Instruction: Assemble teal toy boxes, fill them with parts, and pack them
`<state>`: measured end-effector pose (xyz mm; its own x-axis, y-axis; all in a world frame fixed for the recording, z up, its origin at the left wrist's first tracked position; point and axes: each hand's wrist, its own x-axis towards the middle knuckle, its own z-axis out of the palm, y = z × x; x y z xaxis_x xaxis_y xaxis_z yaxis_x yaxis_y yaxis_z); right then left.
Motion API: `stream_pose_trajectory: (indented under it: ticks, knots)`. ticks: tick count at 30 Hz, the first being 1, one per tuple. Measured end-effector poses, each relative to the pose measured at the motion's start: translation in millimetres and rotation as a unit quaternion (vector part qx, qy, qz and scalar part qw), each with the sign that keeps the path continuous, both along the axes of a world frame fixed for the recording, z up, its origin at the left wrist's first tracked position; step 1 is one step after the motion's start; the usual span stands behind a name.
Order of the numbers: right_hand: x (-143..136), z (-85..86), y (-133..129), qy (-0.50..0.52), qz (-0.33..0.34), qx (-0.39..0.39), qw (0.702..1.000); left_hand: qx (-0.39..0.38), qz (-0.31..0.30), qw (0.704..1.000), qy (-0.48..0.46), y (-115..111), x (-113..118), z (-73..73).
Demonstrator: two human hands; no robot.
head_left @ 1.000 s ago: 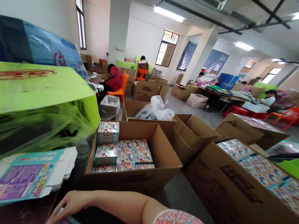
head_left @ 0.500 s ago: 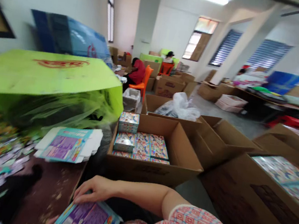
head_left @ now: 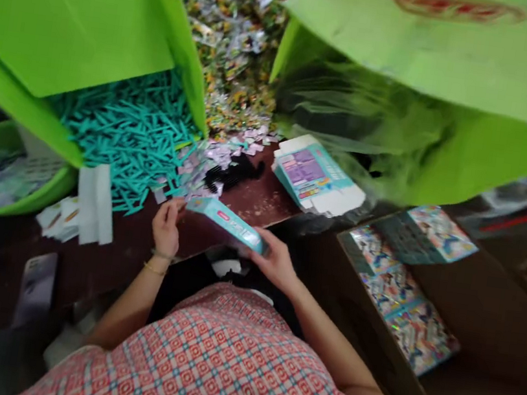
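Observation:
A thin turquoise printed carton (head_left: 228,222) is held edge-up over the table's front edge. My right hand (head_left: 277,261) grips its right end between thumb and fingers. My left hand (head_left: 167,230) has its fingers drawn together at the carton's left end; blur hides the exact contact. Beyond my right hand lies a stack of flattened cartons (head_left: 308,174) with white flaps. Purple-white sachets (head_left: 199,169) are scattered on the table behind the held carton, beside a black comb-like object (head_left: 232,173).
Teal sticks (head_left: 139,134) spill from a green bin (head_left: 82,21) at left. A green basket (head_left: 58,195) holds sachets. Another green bin (head_left: 459,61) stands at right. On the right, a cardboard box (head_left: 487,314) contains several packed cartons (head_left: 423,334). A phone (head_left: 36,286) lies at left.
The view has swung left and down from the room to the table. The carton, earlier lying purple face up by my right hand, is now turned edge-up between both hands.

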<state>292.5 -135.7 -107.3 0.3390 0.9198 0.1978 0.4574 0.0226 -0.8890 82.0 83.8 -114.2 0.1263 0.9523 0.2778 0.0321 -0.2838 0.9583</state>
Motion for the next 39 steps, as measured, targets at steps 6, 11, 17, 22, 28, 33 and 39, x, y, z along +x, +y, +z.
stream_pose_trajectory:
  ticks: [6, 11, 17, 22, 28, 33, 39]
  knots:
    - [-30, -39.5, 44, -0.294, 0.154, 0.013, 0.943, 0.178, 0.016, 0.971, 0.157, -25, -45, 14.7]
    - [-19, -81.2, 49, -0.228, 0.106, 0.023, 0.968, 0.185, -0.150, 0.865, 0.442, -78, -46, -38.2]
    - [21, -78.8, 82, -0.145, 0.042, -0.090, 0.984, 0.241, -0.184, 0.783, 0.543, -85, -59, -72.6]
    - [17, -65.7, 98, -0.113, -0.024, -0.186, 0.976, 0.278, -0.229, 0.764, 0.536, -70, -66, -64.7]
    - [-20, -53.3, 111, -0.124, -0.001, -0.104, 0.987, 0.271, -0.198, 0.771, 0.541, -99, -33, -61.1]
    - [-23, -52.2, 131, -0.099, 0.069, -0.046, 0.992, 0.267, -0.200, 0.809, 0.484, -103, -30, -43.5]
    - [-13, -61.2, 182, -0.263, 0.112, -0.058, 0.957, 0.151, -0.096, 0.944, 0.278, -67, -75, 23.5]
